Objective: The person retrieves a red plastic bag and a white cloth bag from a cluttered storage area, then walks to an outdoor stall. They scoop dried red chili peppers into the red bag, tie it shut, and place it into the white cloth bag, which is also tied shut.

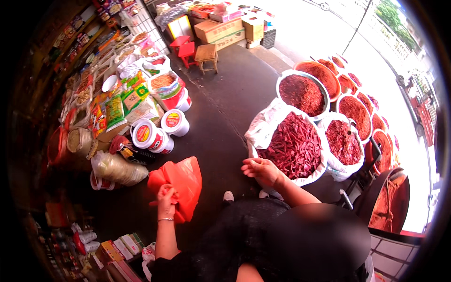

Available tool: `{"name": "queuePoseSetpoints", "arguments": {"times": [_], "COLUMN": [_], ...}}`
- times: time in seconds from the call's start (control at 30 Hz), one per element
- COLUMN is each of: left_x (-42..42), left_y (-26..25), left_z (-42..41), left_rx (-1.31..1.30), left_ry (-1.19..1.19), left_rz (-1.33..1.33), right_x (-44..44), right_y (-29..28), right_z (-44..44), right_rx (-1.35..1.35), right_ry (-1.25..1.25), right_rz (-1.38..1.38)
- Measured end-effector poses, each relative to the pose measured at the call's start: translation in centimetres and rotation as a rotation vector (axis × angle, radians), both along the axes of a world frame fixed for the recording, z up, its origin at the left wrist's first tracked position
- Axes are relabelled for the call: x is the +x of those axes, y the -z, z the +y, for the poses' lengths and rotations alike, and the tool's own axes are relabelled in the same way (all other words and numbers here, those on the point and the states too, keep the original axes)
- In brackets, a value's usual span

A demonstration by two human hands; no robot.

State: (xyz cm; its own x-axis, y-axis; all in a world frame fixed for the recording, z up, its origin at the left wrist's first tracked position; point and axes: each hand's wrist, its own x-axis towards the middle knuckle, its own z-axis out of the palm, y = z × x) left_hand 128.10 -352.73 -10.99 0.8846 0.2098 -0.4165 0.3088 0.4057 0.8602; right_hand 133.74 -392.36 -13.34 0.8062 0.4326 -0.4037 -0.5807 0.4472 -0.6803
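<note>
A thin red plastic bag (pixel 186 187) hangs from my left hand (pixel 167 197), whose fingers are closed on its gathered edge. A bracelet circles the left wrist. My right hand (pixel 262 171) is held out beside a white sack of dried red chilies (pixel 296 144), in front of its lower left edge. Its fingers point left and nothing shows in them. Farther right stands a smaller white sack of red chili pieces (pixel 341 141). Behind the large sack is a basin of crushed chili (pixel 301 93). Whether the right hand touches the sack cannot be told.
White lidded buckets (pixel 175 122), packets and open sacks crowd the left. A wooden stool (pixel 207 54), red stools (pixel 186 52) and cardboard boxes (pixel 218 30) stand beyond the dark floor. More tubs of ground chili (pixel 354 111) line the right. A dark blurred shape covers the lower right.
</note>
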Motion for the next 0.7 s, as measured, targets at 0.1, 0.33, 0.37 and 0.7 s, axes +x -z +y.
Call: {"name": "queuePoseSetpoints", "arguments": {"times": [0.1, 0.33, 0.37, 0.7], "left_x": [-0.3, 0.3, 0.6, 3.1], "left_y": [-0.8, -2.9, -2.8, -1.7], "left_z": [-0.4, -10.5, -11.5, -14.5], "left_rx": [-0.163, -0.01, 0.07, 0.362], "left_ry": [-0.129, 0.308, 0.365, 0.394], "left_rz": [-0.156, -0.145, -0.137, -0.196], "right_x": [1.1, 1.3, 1.4, 1.5], "right_y": [-2.4, -4.2, -5.5, -1.9], "right_z": [1.7, 8.0, 8.7, 12.0], "right_rx": [0.032, -0.058, -0.047, -0.277], "right_ry": [0.023, -0.192, -0.245, -0.055], "right_rz": [0.008, -0.01, -0.018, -0.125]}}
